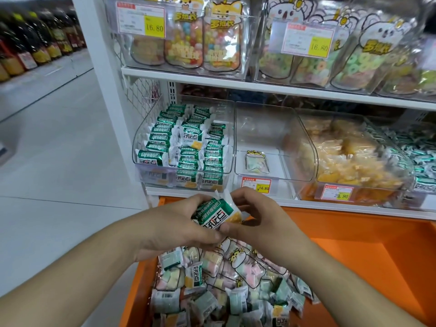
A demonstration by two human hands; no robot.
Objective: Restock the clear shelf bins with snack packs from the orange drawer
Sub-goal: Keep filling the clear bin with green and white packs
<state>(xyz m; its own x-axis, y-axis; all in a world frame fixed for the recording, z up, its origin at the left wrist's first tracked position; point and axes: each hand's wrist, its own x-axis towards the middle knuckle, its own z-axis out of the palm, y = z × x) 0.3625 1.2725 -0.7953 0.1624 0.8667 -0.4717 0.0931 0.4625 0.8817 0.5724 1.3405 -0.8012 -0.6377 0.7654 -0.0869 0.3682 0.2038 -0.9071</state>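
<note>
Hands [179, 223] [257, 218] hold snack pack [215, 214]; middle bin [271, 142] nearly bare.

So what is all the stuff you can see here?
green-and-white snack packs: many, in rows, left clear bin
middle clear bin: one, holds a single pastel pack
yellow snack packs: many, bin right of the middle one
candy bags: several, colourful, top shelf bins
price tags: several, yellow and red, on bin fronts
orange drawer: one, below the shelf, pile of mixed packs inside
held pack: one, green and white, above the drawer
left hand: grip on the held pack
right hand: grip on it too
</note>
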